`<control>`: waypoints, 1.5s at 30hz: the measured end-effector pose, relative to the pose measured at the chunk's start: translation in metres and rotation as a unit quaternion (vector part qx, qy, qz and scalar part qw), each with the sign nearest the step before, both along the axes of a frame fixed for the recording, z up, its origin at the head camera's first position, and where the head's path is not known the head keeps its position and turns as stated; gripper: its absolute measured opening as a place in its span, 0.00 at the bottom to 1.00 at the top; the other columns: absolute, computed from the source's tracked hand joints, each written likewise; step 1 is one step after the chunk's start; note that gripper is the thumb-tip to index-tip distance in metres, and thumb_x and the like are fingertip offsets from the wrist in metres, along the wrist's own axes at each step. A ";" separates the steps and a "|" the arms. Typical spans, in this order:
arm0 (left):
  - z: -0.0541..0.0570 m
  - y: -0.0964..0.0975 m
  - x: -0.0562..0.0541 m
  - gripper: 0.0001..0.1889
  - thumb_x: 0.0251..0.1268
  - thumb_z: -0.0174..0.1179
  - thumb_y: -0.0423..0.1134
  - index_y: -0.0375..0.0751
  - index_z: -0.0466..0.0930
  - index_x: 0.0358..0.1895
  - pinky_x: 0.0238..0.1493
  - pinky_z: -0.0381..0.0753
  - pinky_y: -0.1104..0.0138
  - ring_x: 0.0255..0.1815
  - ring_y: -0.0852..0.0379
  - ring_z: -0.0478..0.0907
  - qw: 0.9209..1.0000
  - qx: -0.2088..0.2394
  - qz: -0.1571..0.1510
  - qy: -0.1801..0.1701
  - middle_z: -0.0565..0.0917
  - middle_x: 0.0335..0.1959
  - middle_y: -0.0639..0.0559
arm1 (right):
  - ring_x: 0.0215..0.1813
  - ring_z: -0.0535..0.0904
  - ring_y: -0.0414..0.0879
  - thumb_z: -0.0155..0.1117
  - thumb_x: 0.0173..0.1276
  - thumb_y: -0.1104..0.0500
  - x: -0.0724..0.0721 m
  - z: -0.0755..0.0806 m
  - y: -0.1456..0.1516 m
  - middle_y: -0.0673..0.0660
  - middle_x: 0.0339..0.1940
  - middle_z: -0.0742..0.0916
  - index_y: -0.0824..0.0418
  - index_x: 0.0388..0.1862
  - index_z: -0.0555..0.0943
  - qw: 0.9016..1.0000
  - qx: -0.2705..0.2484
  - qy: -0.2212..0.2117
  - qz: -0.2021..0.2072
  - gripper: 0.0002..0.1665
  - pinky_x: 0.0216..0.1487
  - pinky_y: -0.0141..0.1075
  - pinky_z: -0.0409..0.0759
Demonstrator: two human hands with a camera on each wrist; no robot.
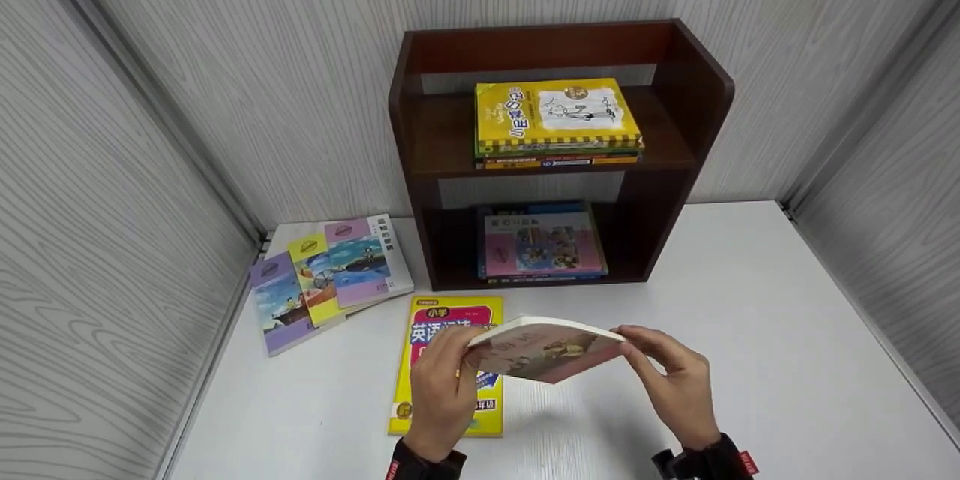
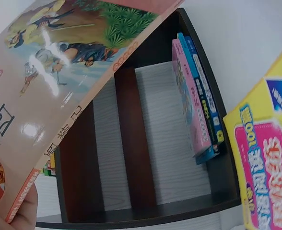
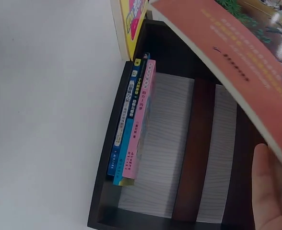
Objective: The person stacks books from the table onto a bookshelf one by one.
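A paperback book (image 1: 553, 354) with a pinkish illustrated cover is held up above the table, tilted, by both hands. My left hand (image 1: 441, 394) grips its left end, and my right hand (image 1: 679, 382) pinches the opposite end between thumb and fingers. In the left wrist view the book's cover (image 2: 69, 62) shows painted figures and green leaves, with part of the left hand (image 2: 25, 211) at its lower corner. The right wrist view has its orange-red cover side (image 3: 237, 67) beside the right hand (image 3: 270, 196). Below the left hand lies a yellow book (image 1: 450, 311), partly hidden.
A dark brown two-tier shelf (image 1: 555, 174) stands at the back. Its upper tier bears a stack of yellow books (image 1: 559, 116), its lower tier another stack (image 1: 540, 244). At the left, three overlapping books (image 1: 330, 277) lie on the white table (image 1: 772, 360).
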State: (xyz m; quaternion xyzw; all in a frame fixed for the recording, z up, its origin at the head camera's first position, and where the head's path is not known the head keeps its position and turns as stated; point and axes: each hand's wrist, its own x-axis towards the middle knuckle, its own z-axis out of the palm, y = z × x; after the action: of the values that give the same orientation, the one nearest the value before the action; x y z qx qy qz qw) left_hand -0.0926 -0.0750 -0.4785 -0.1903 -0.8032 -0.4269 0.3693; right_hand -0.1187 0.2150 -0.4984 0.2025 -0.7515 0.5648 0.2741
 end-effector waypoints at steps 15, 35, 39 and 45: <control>-0.007 0.027 0.010 0.12 0.84 0.50 0.32 0.31 0.74 0.62 0.58 0.86 0.65 0.55 0.55 0.85 0.945 0.271 -0.007 -0.182 0.85 0.58 0.40 | 0.53 0.86 0.34 0.58 0.78 0.73 0.018 0.001 -0.027 0.52 0.54 0.88 0.76 0.71 0.72 0.991 -0.050 -0.123 -0.028 0.24 0.50 0.26 0.85; 0.005 0.046 0.003 0.29 0.79 0.52 0.22 0.28 0.61 0.80 0.64 0.81 0.61 0.75 0.36 0.73 0.908 0.350 -0.053 -0.225 0.65 0.80 0.31 | 0.81 0.61 0.32 0.62 0.74 0.75 0.015 0.027 -0.024 0.66 0.88 0.55 0.61 0.88 0.49 0.995 -0.025 -0.097 0.014 0.51 0.69 0.20 0.70; 0.013 0.037 0.002 0.30 0.79 0.54 0.23 0.26 0.59 0.80 0.62 0.82 0.60 0.75 0.35 0.73 0.906 0.341 -0.085 -0.235 0.65 0.80 0.30 | 0.83 0.60 0.37 0.78 0.57 0.77 0.011 0.036 -0.016 0.65 0.89 0.52 0.59 0.89 0.48 0.996 0.007 -0.063 0.064 0.68 0.71 0.22 0.71; 0.022 0.026 0.001 0.33 0.79 0.57 0.28 0.29 0.57 0.82 0.54 0.88 0.61 0.70 0.37 0.79 0.918 0.294 -0.122 -0.236 0.65 0.80 0.31 | 0.87 0.53 0.40 0.87 0.43 0.76 0.004 0.043 -0.007 0.66 0.89 0.49 0.64 0.88 0.48 0.993 0.044 -0.025 0.107 0.79 0.74 0.25 0.69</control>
State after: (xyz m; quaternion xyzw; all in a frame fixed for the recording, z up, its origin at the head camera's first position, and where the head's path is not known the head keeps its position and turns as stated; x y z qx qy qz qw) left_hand -0.0918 -0.0488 -0.4563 -0.0637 -0.6760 -0.7179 0.1536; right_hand -0.1144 0.2084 -0.4550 0.2798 -0.7564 0.5620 0.1839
